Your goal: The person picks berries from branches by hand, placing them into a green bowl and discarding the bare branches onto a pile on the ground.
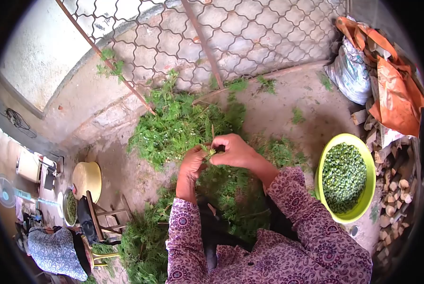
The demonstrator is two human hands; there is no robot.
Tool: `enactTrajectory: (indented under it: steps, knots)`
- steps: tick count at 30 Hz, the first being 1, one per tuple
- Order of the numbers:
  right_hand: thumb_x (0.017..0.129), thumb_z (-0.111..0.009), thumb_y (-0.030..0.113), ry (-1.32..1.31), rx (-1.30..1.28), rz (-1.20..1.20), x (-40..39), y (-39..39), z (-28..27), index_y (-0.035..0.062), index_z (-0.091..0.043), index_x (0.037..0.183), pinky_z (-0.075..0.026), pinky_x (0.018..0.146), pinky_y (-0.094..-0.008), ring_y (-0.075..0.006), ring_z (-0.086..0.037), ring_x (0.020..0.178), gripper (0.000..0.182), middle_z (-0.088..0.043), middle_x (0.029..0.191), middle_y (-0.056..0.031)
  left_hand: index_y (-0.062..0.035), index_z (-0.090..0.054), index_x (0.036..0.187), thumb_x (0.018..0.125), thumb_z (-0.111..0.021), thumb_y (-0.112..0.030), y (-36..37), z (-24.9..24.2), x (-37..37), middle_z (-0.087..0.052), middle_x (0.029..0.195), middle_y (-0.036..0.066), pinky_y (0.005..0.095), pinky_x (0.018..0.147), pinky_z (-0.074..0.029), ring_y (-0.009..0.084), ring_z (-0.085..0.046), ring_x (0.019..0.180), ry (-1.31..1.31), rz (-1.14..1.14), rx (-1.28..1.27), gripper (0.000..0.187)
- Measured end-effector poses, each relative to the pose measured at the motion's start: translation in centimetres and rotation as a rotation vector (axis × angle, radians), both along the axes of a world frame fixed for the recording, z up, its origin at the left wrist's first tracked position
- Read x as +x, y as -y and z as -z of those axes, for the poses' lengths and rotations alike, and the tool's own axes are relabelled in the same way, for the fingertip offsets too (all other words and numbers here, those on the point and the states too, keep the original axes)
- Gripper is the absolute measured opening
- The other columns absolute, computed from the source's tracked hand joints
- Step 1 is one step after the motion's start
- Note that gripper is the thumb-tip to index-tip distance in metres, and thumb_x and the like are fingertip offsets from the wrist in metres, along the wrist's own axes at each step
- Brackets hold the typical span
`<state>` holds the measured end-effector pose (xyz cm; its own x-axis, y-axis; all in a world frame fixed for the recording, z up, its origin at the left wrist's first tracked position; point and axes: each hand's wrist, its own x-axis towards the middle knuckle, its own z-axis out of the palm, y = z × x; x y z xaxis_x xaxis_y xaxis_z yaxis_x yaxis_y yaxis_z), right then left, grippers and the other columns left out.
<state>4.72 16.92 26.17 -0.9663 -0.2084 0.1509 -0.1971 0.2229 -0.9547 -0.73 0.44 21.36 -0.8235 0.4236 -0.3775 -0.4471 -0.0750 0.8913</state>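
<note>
My left hand is closed in a pinch around a small green sprig in front of my chest. Right beside it, my right hand has its thumb and fingers bent together at the same sprig; a thin brown stem sticks up by its fingertips. What lies inside the right fingers is partly hidden. Beyond both hands spreads a heap of feathery green branches with small pale round bits among the leaves. More leafy branches lie below my forearms, around my legs.
A yellow-green tub full of small round green pods or berries stands at right. Firewood and sacks are stacked beyond it. A metal lattice leans behind. At left are a wooden chair, a yellow basin and another person.
</note>
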Motion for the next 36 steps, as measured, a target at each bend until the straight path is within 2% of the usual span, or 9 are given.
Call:
enactTrajectory:
  steps: [7,12,21,23,25,27,31,33,36]
  knots:
    - [0.065,-0.064,0.009,0.128,-0.214,0.056,-1.1,-2.9,-0.5,0.001,-0.057,0.078,-0.036,0.055,-0.0207,-0.0046,-0.044,0.063,0.017,-0.052,0.068,0.0021,-0.0006,-0.055,0.099,0.079,-0.059,-0.031,-1.5,-2.5,1.7,-0.057,0.086,0.002,0.0216,0.063,-0.038,0.0096,-0.051,0.077,-0.11,0.104,0.025,0.037]
    - [0.065,-0.064,0.007,0.185,-0.311,0.072,-1.1,-3.4,-0.3,0.0017,-0.056,0.078,-0.034,0.053,-0.0206,-0.0036,-0.043,0.061,0.016,-0.05,0.066,0.0028,0.0001,-0.056,0.093,0.071,-0.066,-0.006,-3.2,-2.8,2.3,-0.057,0.083,0.002,0.0241,0.068,-0.043,0.0096,-0.053,0.074,-0.149,0.177,-0.02,0.025]
    - [0.066,-0.065,0.005,0.139,-0.349,0.224,-1.2,-4.7,-0.1,0.0022,-0.057,0.081,-0.034,0.051,-0.0203,-0.0035,-0.044,0.058,0.017,-0.051,0.065,0.0037,-0.0036,-0.056,0.094,0.073,-0.06,0.002,-4.7,-2.6,2.1,-0.058,0.08,0.002,0.0197,0.061,-0.041,0.0093,-0.053,0.07,-0.273,-0.181,0.058,0.023]
    - [0.066,-0.066,0.005,0.128,-0.501,0.242,-1.5,-4.6,0.3,0.0017,-0.057,0.082,-0.029,0.044,-0.0196,-0.0014,-0.039,0.052,0.018,-0.048,0.059,0.0051,-0.0076,-0.056,0.09,0.077,-0.056,-0.003,-4.2,-2.7,1.9,-0.057,0.079,0.0,0.0204,0.058,-0.038,0.0082,-0.051,0.067,-0.273,-0.22,0.097,0.014]
    - [0.067,-0.065,0.004,0.098,-0.489,0.24,-1.5,-4.1,0.2,0.0016,-0.057,0.083,-0.032,0.046,-0.019,-0.0015,-0.041,0.053,0.018,-0.049,0.062,0.0046,-0.0106,-0.055,0.087,0.081,-0.052,-0.01,-3.9,-4.0,1.9,-0.056,0.076,-0.003,0.0238,0.059,-0.038,0.0083,-0.05,0.068,-0.125,-0.333,-0.054,0.006]
    - [0.067,-0.065,0.003,0.071,-0.475,0.233,-1.5,-3.1,0.1,0.0015,-0.057,0.083,-0.034,0.048,-0.0184,-0.0017,-0.043,0.055,0.018,-0.051,0.064,0.0041,-0.0116,-0.055,0.086,0.085,-0.049,-0.02,-3.6,-3.3,1.3,-0.052,0.074,-0.005,0.0261,0.06,-0.04,0.0069,-0.048,0.067,-0.201,-0.36,-0.043,0.01]
    - [0.069,-0.064,0.003,-0.027,-0.307,0.16,-0.4,0.1,-0.4,0.0013,-0.057,0.084,-0.041,0.058,-0.0196,-0.0034,-0.048,0.066,0.017,-0.055,0.075,0.0027,-0.0099,-0.049,0.093,0.087,-0.047,-0.021,-3.0,-3.5,0.7,-0.049,0.08,-0.002,0.0279,0.059,-0.042,0.0112,-0.048,0.066,-0.113,-0.609,0.311,0.013]
    - [0.069,-0.064,0.003,-0.288,-0.181,0.124,-0.3,1.6,0.5,0.0006,-0.057,0.085,-0.041,0.059,-0.0206,-0.0037,-0.048,0.067,0.017,-0.055,0.076,0.0015,-0.0063,-0.047,0.094,0.088,-0.046,-0.02,-2.1,-2.3,0.0,-0.053,0.081,0.003,0.0308,0.06,-0.045,0.0139,-0.051,0.068,-0.163,-0.65,0.61,0.015]
    - [0.069,-0.066,0.004,-0.204,-0.175,-0.013,0.1,2.4,0.4,-0.0005,-0.057,0.087,-0.041,0.059,-0.0212,-0.0045,-0.048,0.068,0.021,-0.054,0.076,0.0008,-0.0046,-0.045,0.093,0.089,-0.043,-0.021,-0.5,-2.3,-0.2,-0.057,0.086,0.01,0.0345,0.063,-0.049,0.0205,-0.056,0.071,-0.12,-0.645,0.592,0.017]
